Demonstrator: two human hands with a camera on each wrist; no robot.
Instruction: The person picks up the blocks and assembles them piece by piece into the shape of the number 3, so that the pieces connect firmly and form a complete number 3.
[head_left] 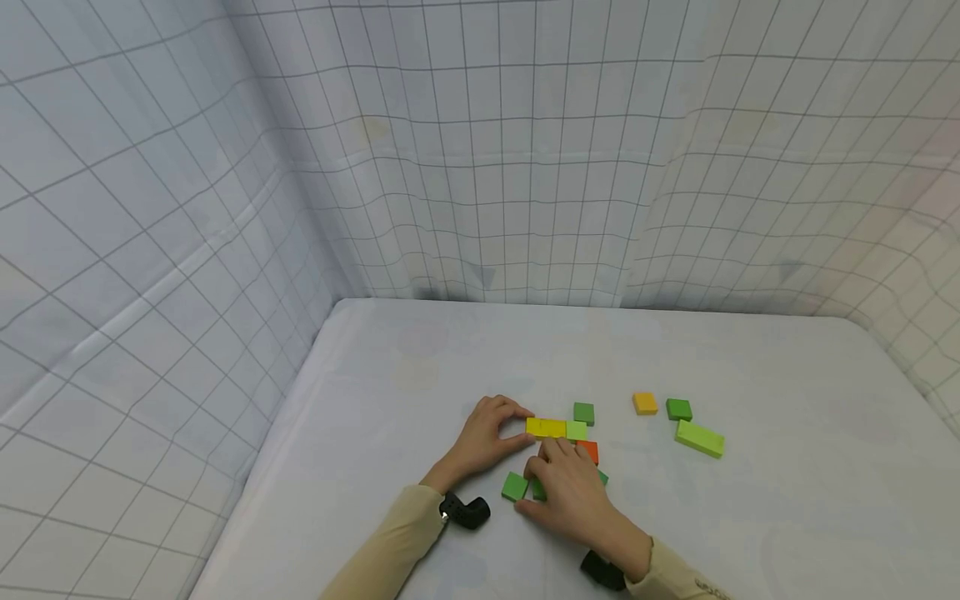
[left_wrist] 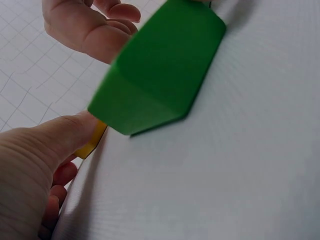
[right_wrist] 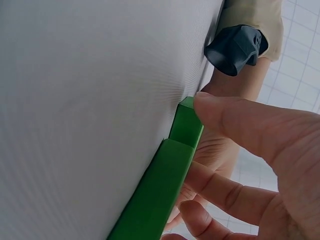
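My left hand (head_left: pixel 491 437) pinches the left end of a flat yellow block (head_left: pixel 546 427) between thumb and fingers. A light green block (head_left: pixel 576 431) sits against its right end. Lower down, my right hand (head_left: pixel 570 492) reaches over the small group, its thumb and forefinger on either side of a green block (head_left: pixel 514 486). Seen from the right wrist, the thumb rests on the far end of that green block (right_wrist: pixel 186 122), and a longer-looking green block (right_wrist: pixel 155 190) lies nearer. A red block (head_left: pixel 588 452) shows partly behind the right hand's fingers.
Above the group lies a green block (head_left: pixel 583 413). Farther right are an orange-yellow block (head_left: pixel 645 403), another green block (head_left: pixel 678 409) and a long lime block (head_left: pixel 700 438). White cloth covers the table (head_left: pixel 405 367), and gridded curtains (head_left: pixel 480 167) stand around it.
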